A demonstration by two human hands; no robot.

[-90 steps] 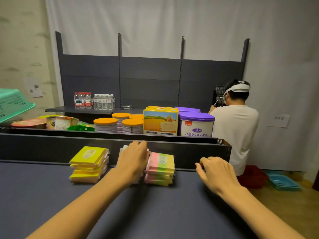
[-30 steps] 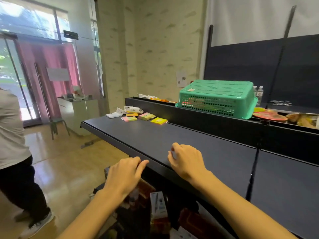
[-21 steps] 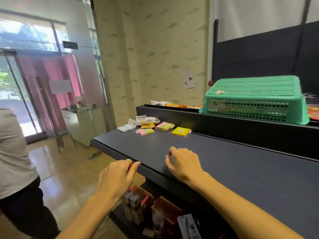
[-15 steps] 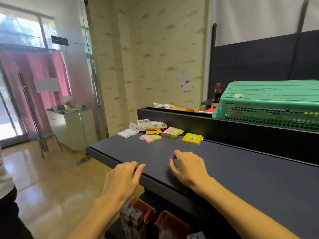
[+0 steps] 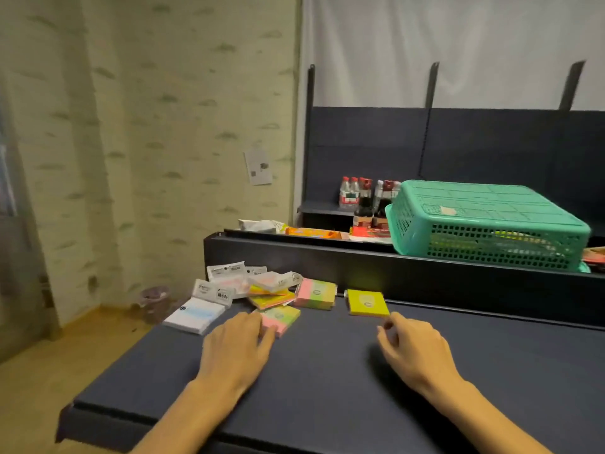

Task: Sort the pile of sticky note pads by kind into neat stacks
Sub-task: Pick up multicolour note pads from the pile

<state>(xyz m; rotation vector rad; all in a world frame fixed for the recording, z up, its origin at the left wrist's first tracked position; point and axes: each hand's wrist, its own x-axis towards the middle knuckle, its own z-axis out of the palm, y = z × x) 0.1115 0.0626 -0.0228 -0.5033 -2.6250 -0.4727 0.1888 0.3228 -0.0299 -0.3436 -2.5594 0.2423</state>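
1. Sticky note pads [image 5: 262, 294] lie in a loose, unsorted pile at the far left end of the dark shelf [image 5: 327, 371], apparently awaiting sorting.
2. Left hand [image 5: 237, 345] reaches flat, fingers touching a pink-and-green pad [image 5: 283, 317] without gripping it.
3. Right hand [image 5: 412, 347], loosely curled and empty, hovers just short of a lone yellow pad [image 5: 367, 303].

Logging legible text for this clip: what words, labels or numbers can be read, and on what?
None readable.
Clear-wrapped white note packs: dark print, blurred.
Yellow square pad: round logo, illegible.
Paper sheet on wall: small codes, too blurred.
Red-labelled bottles: labels too small.
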